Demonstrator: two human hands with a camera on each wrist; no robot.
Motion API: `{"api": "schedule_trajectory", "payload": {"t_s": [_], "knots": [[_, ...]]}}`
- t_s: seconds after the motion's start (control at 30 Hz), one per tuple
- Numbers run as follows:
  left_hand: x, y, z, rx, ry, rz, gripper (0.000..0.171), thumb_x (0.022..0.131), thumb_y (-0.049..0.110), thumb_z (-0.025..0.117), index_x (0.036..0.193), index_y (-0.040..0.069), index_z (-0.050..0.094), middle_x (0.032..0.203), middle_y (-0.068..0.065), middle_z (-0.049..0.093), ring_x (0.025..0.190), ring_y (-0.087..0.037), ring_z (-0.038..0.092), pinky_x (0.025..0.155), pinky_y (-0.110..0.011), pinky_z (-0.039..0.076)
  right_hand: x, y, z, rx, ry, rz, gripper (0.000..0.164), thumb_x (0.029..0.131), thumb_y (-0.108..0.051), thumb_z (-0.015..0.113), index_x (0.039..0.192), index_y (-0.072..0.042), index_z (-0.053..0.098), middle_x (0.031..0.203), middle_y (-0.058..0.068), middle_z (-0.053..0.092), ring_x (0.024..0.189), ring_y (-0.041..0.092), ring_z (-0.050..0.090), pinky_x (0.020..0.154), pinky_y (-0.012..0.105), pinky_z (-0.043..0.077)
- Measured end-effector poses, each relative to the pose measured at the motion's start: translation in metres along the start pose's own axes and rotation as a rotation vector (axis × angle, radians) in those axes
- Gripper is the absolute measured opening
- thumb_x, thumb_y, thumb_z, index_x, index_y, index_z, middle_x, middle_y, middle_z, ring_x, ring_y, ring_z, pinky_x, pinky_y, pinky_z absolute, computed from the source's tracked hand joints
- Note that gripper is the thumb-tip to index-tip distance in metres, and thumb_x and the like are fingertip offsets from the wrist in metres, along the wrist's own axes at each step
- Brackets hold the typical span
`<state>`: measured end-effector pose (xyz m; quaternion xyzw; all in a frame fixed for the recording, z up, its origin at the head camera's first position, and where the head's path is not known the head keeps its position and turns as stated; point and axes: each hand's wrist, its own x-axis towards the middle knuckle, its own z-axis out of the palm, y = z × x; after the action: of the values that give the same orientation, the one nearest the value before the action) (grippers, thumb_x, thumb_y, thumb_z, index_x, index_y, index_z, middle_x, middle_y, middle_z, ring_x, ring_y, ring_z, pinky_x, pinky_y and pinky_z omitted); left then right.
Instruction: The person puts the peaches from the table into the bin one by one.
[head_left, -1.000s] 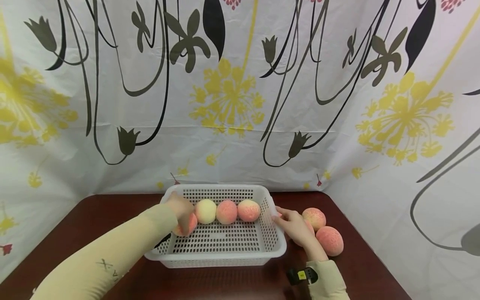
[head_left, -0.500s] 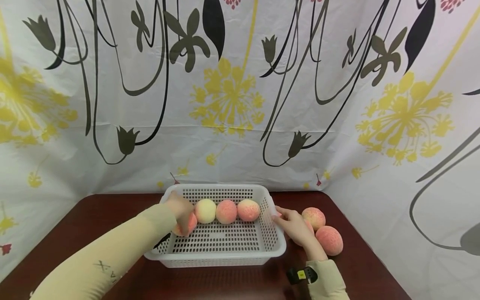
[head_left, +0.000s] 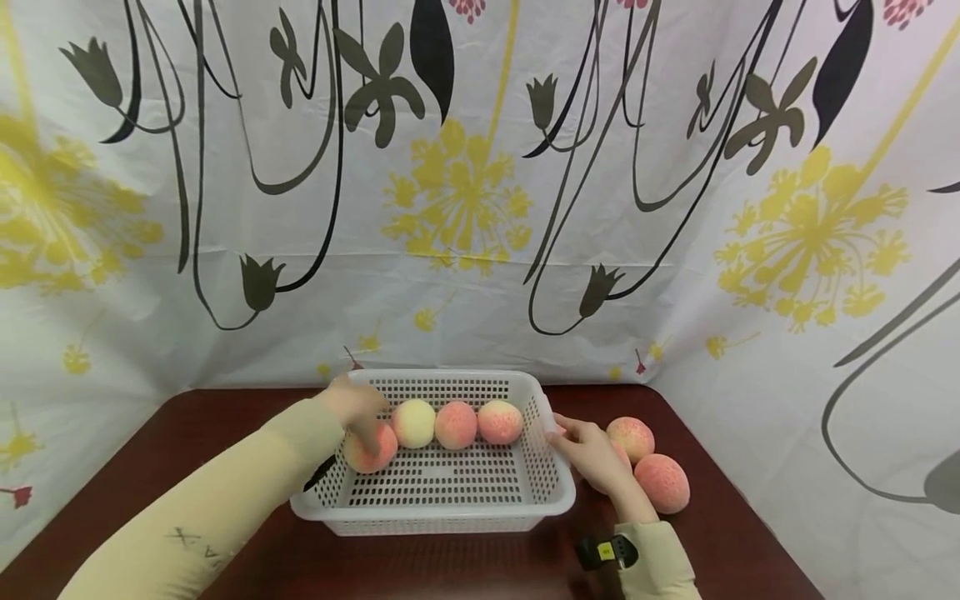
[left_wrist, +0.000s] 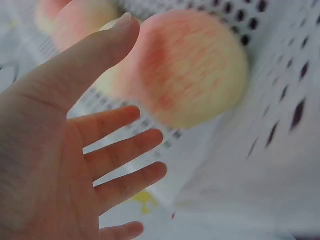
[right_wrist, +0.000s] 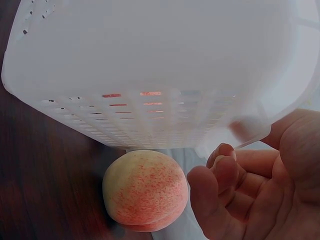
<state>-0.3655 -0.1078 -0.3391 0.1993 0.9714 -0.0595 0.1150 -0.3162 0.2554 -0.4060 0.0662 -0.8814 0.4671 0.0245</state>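
The left hand [left_wrist: 65, 155] is held with its fingers spread at the left end of the white basket [head_left: 435, 526], just beside the leftmost peach [head_left: 375, 460], which is placed inside, in a row with three other peaches [head_left: 456, 426]; whether it is touched cannot be told. By the right hand [head_left: 595, 457] the basket's right rim is pinched, the thumb inside, the fingers curled outside. More peaches [head_left: 662, 483] are seen beside this hand, on the dark table [head_left: 720, 533].

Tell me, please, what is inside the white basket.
Four peaches lie inside the white basket. The left hand partly covers the leftmost peach and hides the basket's back left corner.
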Motion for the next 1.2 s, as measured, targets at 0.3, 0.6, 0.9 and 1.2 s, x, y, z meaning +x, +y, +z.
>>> {"api": "schedule_trajectory", "payload": {"t_s": [0.3,0.6,0.9,1.2], "knots": [[-0.024,-0.056,-0.017,-0.514,0.163,0.086,0.078,0.085,0.044,0.071,0.144,0.001,0.042,0.129,-0.027,0.054,0.115,-0.041,0.054,0.088,-0.054,0.047,-0.002,-0.001,0.000,0.036,-0.019,-0.009,0.051,0.096,-0.021,0.061,0.141,0.001,0.048,0.088,0.010,0.065,0.069,0.018,0.065,0.059,0.033,0.055],[-0.051,-0.085,0.034,-0.761,0.287,-0.157,0.094,0.087,0.050,0.067,0.152,-0.002,0.021,0.123,-0.029,0.054,0.094,-0.039,0.059,0.060,-0.043,0.053,-0.002,-0.001,0.001,0.064,-0.030,0.003,0.051,0.097,-0.019,0.060,0.142,0.001,0.046,0.092,0.013,0.066,0.072,0.020,0.065,0.062,0.034,0.056],[-0.056,-0.069,0.077,-1.006,0.273,-0.257,0.096,0.091,0.053,0.059,0.154,-0.001,0.010,0.103,-0.022,0.064,0.062,-0.024,0.064,0.052,-0.039,0.054,-0.001,-0.001,-0.003,0.133,-0.068,0.006,0.055,0.099,-0.019,0.058,0.144,0.005,0.040,0.097,0.018,0.065,0.078,0.025,0.067,0.065,0.039,0.057],[-0.050,-0.051,0.088,-1.123,0.348,-0.130,0.073,0.100,0.041,0.051,0.151,-0.002,0.021,0.100,-0.020,0.067,0.072,-0.026,0.070,0.060,-0.041,0.057,-0.001,-0.004,0.000,0.158,-0.085,-0.012,0.055,0.099,-0.018,0.057,0.144,0.007,0.038,0.096,0.019,0.064,0.079,0.027,0.067,0.066,0.041,0.057]]}}
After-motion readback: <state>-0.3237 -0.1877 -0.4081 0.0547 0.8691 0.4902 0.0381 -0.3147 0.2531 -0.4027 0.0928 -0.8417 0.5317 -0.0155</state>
